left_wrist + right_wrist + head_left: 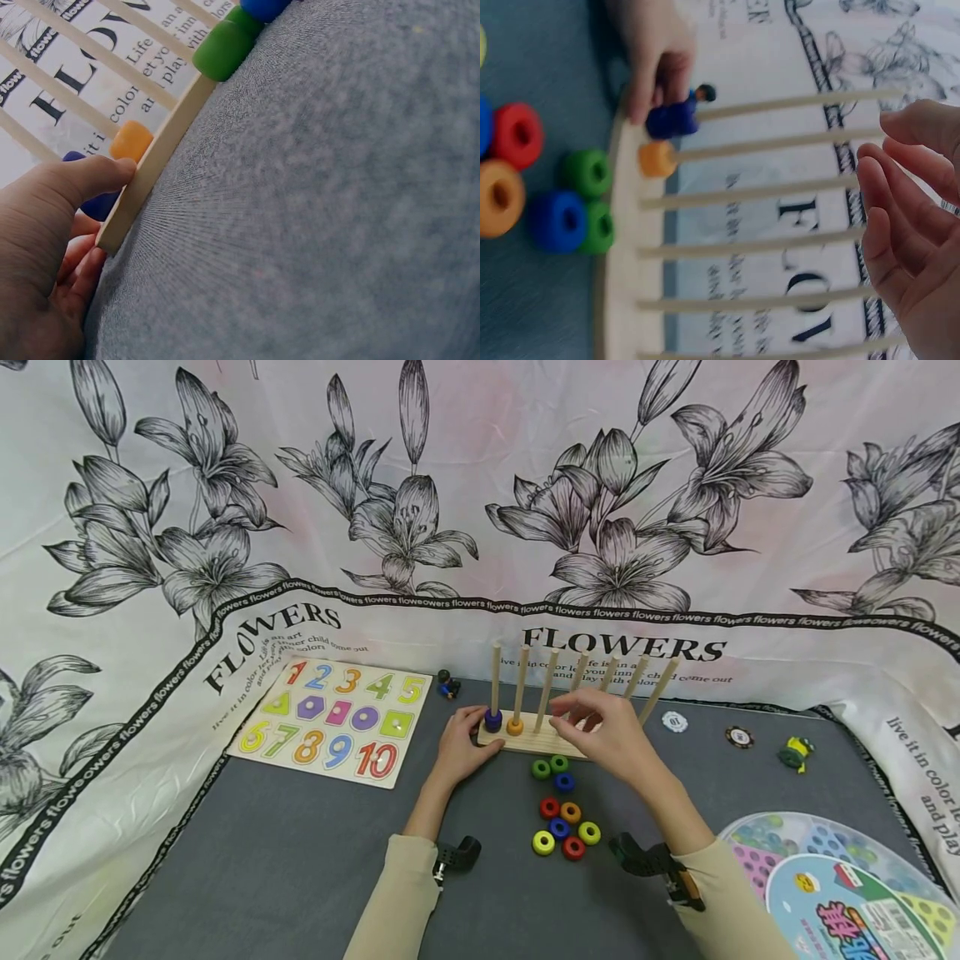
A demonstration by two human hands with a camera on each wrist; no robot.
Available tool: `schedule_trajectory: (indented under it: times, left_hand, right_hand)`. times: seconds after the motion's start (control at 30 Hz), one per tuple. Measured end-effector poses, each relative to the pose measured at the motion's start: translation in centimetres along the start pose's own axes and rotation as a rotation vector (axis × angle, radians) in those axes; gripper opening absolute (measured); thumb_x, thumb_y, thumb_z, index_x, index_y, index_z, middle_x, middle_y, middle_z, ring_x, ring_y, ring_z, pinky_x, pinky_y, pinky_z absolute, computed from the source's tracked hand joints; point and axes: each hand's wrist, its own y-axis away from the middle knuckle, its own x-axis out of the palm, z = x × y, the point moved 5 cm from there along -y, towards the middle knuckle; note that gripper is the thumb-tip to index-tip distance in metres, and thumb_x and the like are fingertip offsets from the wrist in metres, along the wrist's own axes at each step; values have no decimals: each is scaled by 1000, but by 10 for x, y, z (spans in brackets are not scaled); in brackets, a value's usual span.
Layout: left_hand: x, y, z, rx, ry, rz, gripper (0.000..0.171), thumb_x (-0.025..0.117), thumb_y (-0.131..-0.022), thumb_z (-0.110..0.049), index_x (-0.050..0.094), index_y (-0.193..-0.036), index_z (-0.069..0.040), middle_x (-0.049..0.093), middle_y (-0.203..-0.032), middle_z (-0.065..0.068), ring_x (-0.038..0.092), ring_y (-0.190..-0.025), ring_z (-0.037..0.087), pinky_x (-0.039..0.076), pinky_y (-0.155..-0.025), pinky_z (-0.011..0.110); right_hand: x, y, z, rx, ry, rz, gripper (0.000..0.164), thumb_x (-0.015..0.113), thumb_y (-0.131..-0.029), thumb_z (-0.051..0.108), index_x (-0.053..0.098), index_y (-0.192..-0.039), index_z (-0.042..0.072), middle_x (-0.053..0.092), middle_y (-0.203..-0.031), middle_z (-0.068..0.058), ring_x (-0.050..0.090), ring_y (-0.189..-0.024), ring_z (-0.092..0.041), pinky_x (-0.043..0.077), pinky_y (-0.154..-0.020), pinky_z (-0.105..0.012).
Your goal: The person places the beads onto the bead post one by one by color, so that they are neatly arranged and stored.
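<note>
A wooden peg stand (517, 742) with several upright rods stands on the grey cloth. Its left end is gripped by my left hand (461, 746), with the thumb on the front edge beside the orange ring (132, 141). Dark blue rings (492, 721) sit at the foot of the leftmost rod, and the orange ring is on the second. My right hand (603, 731) is raised by the middle rods, fingers loosely bent and nothing between them. Two green rings (541, 769) and a blue ring (564, 782) lie just in front of the base.
Nearer me lie red rings (573, 848), yellow rings (543, 842), another blue ring and an orange one. A number puzzle board (330, 722) is at left, a small figure (447, 684) behind. Rightward are round chips (739, 737), a frog toy (795, 753) and a game package (832, 893).
</note>
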Motion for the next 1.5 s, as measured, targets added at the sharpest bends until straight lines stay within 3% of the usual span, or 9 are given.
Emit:
schedule_trajectory:
  times: [0.3, 0.6, 0.77, 0.93, 1.2, 1.5]
  left_hand:
    - [-1, 0, 1, -5, -11, 13, 60, 78, -83, -23, 59, -134, 2, 53, -133, 16, 53, -114, 30, 51, -92, 39]
    - [-2, 1, 0, -9, -14, 8, 60, 79, -83, -23, 59, -134, 2, 54, -132, 16, 54, -111, 30, 51, -91, 40]
    - [-2, 2, 0, -14, -14, 5, 60, 79, -83, -23, 59, -134, 2, 53, -132, 16, 54, -111, 30, 51, -91, 40]
    - [-1, 2, 2, -22, -10, 8, 60, 80, -82, -22, 59, -134, 2, 53, -133, 16, 54, -112, 30, 51, -91, 40]
    - [0, 0, 2, -21, -12, 9, 60, 80, -83, -23, 59, -134, 2, 53, -133, 16, 53, -113, 30, 51, -92, 40]
    - [-1, 0, -1, -16, -14, 4, 60, 80, -82, -23, 59, -133, 2, 54, -133, 16, 53, -113, 30, 51, -92, 39]
  right_hand:
    - [7, 35, -36, 91, -22, 84, 16, 73, -86, 4, 75, -103, 5, 72, -96, -5, 66, -77, -13, 55, -64, -28]
    - [23, 69, -61, 85, -115, 158, 20, 75, -84, 0, 74, -104, -1, 72, -92, -7, 63, -74, -8, 55, -63, -27]
    - [32, 81, -72, 119, -153, 253, 20, 75, -85, 3, 73, -104, -1, 71, -94, -9, 64, -77, -9, 55, -64, -27]
    - [42, 89, -82, 133, -144, 336, 21, 77, -84, 6, 74, -103, 1, 69, -96, -8, 64, -80, -10, 56, -67, -27]
    - [48, 91, -84, 149, -187, 387, 25, 79, -82, 7, 74, -106, 1, 69, -97, -9, 66, -81, -18, 56, -67, -28]
    - [48, 90, -87, 155, -150, 406, 25, 78, -83, 11, 74, -106, 2, 69, -95, -5, 64, -79, -9, 55, -66, -25]
